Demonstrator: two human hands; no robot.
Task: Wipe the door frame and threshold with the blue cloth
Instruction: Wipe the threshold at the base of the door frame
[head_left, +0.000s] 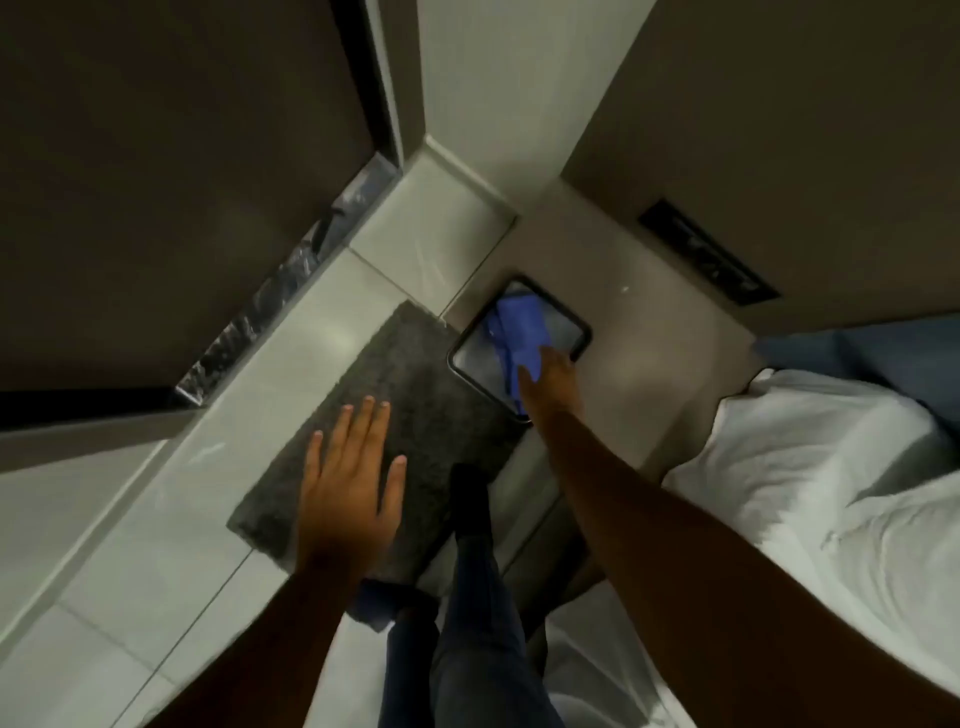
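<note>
The blue cloth (519, 332) lies in a dark-rimmed bin (581, 332) on the floor. Right hand (550, 379) reaches onto the cloth; grip cannot be determined. Left hand (348, 483) is open, empty, above the grey mat (415, 374).

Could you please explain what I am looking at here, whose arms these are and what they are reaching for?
This is one picture from a wide-angle camera worn on a person's head, looking down at the floor. The two bare arms are the wearer's own. The right hand reaches into a dark-rimmed bin on the floor, its fingers at the blue cloth inside; whether they grip it yet is unclear. The left hand hovers open above a grey mat on the pale tiles. White bedding lies to the right, and the wearer's leg shows at the bottom.
</note>
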